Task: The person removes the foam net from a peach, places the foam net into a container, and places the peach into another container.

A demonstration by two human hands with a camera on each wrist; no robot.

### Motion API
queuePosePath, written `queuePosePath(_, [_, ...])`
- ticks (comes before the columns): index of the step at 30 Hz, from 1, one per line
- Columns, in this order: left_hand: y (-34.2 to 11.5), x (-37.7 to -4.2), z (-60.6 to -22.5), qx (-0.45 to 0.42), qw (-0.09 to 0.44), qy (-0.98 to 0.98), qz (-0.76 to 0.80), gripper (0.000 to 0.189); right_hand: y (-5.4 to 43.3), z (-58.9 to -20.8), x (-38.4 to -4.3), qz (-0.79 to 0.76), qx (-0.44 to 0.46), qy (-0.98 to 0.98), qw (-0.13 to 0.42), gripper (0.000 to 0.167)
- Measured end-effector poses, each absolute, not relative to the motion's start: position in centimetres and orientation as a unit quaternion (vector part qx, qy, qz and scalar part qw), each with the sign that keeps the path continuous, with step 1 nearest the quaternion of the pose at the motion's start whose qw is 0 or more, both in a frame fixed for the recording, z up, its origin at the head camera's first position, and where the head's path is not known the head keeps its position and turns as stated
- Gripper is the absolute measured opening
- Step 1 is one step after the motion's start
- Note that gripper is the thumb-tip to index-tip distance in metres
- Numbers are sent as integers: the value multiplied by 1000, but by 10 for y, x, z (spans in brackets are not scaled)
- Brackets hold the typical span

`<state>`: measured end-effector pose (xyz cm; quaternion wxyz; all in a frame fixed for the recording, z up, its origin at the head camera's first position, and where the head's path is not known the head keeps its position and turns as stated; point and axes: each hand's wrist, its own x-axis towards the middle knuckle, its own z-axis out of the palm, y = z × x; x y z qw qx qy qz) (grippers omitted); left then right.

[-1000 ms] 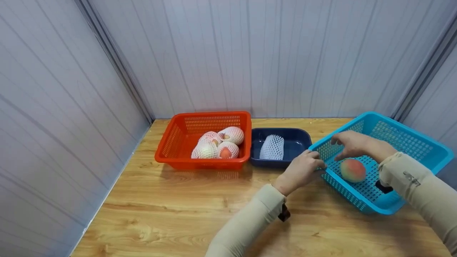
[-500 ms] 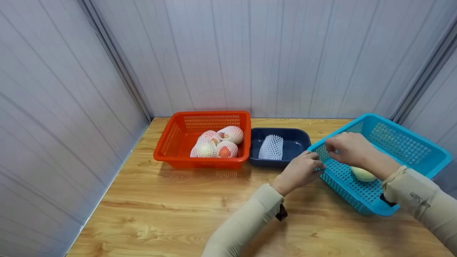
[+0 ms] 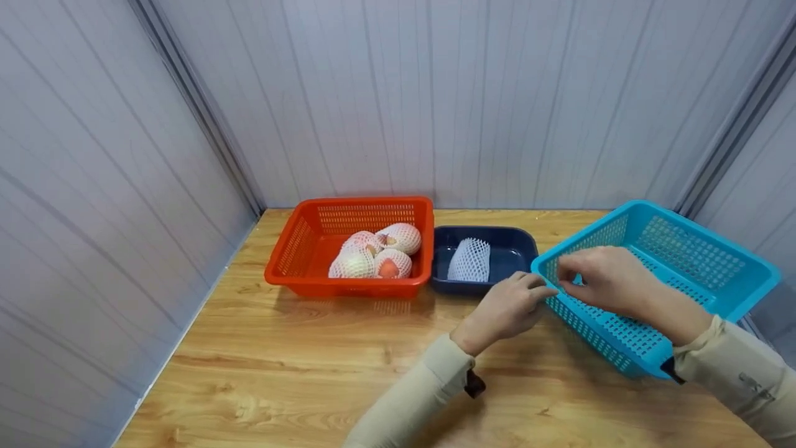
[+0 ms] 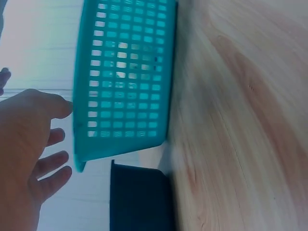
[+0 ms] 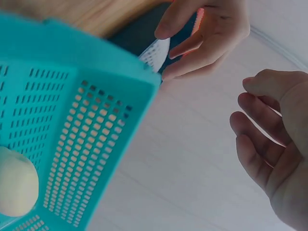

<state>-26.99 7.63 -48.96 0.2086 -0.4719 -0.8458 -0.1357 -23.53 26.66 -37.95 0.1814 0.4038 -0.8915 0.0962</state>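
Observation:
My left hand [image 3: 505,306] is at the near-left corner of a blue perforated basket [image 3: 703,239]. Its fingers are relaxed, and in the left wrist view the thumb reaches the basket's rim. Above the same basket hovers my right hand [image 3: 606,280], its fingers loosely bent with nothing between them in the right wrist view. A pale, smooth peach [image 5: 18,183] lies on the basket's floor; my right hand and forearm hide it in the head view. Left of the basket, a white foam net sleeve [image 3: 470,261] lies in a navy tray [image 3: 516,260].
An orange-red basket [image 3: 305,218] stands at the tray's left, with several net-wrapped fruits [image 3: 356,262] in its right half. Behind everything rises a pale panelled wall [image 3: 485,112]. The wooden tabletop [image 3: 280,367] extends toward the front.
My right hand has moved lower and its forearm now covers the peach, which showed before. My left hand has drawn slightly back and down from the basket's rim.

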Motion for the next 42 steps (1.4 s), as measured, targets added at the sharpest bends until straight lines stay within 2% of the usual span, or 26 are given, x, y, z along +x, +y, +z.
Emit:
queuePosePath(5, [53, -260, -480, -451, 237, -846, -155, 21, 261, -382, -224, 118, 418, -881, 190, 21])
queuePosePath(15, [-3, -233, -433, -388, 301, -860, -140, 12, 254, -377, -209, 165, 444, -857, 201, 25])
queuePosePath(22, [-40, -219, -425, -338, 326, -872, -142, 9, 249, -383, -197, 199, 431, -856, 203, 22])
queuePosePath(26, [-56, -209, -429, -315, 317, -882, -150, 9, 248, -390, -193, 219, 425, -858, 185, 19])
queuePosePath(37, [-84, -193, -441, -268, 244, -919, -157, 13, 242, -406, -199, 208, 418, -870, 157, 17])
queuePosePath(42, [-92, -188, -439, -261, 243, -921, -156, 12, 229, -412, -208, 215, 420, -869, 150, 16])
